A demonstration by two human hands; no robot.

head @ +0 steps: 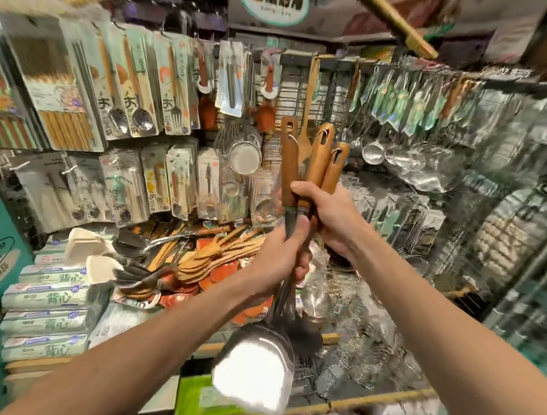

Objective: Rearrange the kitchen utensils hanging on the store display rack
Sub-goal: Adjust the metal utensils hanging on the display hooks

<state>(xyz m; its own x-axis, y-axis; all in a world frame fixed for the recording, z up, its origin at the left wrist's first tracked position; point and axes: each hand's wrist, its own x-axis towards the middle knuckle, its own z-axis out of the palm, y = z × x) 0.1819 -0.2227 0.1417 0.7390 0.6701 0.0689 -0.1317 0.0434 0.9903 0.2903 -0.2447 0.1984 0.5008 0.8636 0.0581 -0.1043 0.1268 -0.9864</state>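
Three metal spatulas with wooden handles (318,158) are bunched together upright in front of the display rack (307,92), handle holes up. My right hand (327,215) grips the lower ends of the wooden handles. Below it, my left hand (278,257) holds the metal shanks. The shiny blade of the front spatula (253,369) hangs low in the middle, glaring white. The other blades are mostly hidden behind it.
Packaged chopsticks, spoons and forks (124,90) hang at the left. Strainers (245,156) and ladles (373,151) hang behind and to the right. A pile of wooden spoons (215,258) lies on the shelf below. Stacked packs (44,313) sit at the lower left.
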